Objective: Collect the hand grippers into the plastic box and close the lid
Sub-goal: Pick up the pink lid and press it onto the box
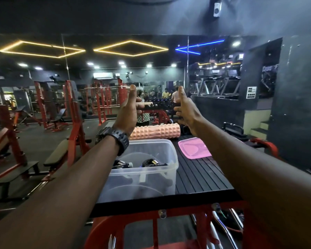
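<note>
A clear plastic box (172, 155) stands uncovered on the black ribbed platform (201, 178). Inside it lie black hand grippers (152, 163) with metal springs. The pink lid (194, 148) lies flat on the platform to the right of the box. Both arms are stretched forward above the box. My left hand (128, 112), with a black watch on the wrist, is raised with fingers apart and holds nothing. My right hand (186, 110) is raised too, palm turned inward, fingers apart and empty.
A peach foam roller (156, 131) lies across the platform behind the box. Red gym racks and benches (70, 112) stand to the left. A mirror wall is ahead, with people reflected in it. Red frame bars (151, 229) sit below the platform's near edge.
</note>
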Action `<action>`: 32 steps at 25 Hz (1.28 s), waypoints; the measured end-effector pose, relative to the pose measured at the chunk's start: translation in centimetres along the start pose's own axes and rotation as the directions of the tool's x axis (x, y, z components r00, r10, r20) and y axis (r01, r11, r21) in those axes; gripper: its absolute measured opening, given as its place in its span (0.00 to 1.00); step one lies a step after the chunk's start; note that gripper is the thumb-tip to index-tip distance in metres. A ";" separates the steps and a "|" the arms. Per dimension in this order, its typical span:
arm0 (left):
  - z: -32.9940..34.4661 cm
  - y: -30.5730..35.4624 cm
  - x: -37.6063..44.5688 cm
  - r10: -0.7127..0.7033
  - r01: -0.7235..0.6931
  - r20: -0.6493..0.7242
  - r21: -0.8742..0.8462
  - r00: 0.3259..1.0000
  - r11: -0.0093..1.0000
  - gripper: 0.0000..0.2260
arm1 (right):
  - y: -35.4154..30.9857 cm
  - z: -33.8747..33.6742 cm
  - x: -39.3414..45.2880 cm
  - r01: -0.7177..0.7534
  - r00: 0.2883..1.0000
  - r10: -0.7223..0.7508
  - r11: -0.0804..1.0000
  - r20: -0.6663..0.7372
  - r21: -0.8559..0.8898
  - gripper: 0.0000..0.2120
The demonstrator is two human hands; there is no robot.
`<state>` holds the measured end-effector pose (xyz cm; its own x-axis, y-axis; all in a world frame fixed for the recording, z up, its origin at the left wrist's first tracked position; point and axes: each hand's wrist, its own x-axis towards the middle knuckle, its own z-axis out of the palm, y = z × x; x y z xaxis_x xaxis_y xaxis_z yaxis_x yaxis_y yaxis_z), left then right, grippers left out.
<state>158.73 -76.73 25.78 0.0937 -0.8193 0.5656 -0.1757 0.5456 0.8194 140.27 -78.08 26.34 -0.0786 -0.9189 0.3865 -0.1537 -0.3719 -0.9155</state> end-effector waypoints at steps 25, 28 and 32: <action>23.9 -13.4 2.5 -0.650 0.636 -0.029 0.242 0.759 0.733 0.22 | 19.5 -24.7 7.8 -0.383 0.924 0.237 0.556 -0.301 -0.738 0.15; 24.1 -11.6 2.9 -0.620 0.607 -0.024 0.231 0.785 0.760 0.21 | 18.6 -25.2 7.7 -0.420 0.903 0.218 0.632 -0.371 -0.651 0.14; 23.2 -6.9 4.5 -0.542 0.550 -0.097 0.173 0.835 0.817 0.26 | 14.3 -24.5 7.0 -0.379 0.892 0.136 0.746 -0.432 -0.548 0.14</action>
<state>137.68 -88.25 20.48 0.2686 -0.9625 0.0376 -0.2616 -0.0353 0.9645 113.34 -86.62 18.67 -0.5160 -0.8133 0.2688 -0.6244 0.1423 -0.7681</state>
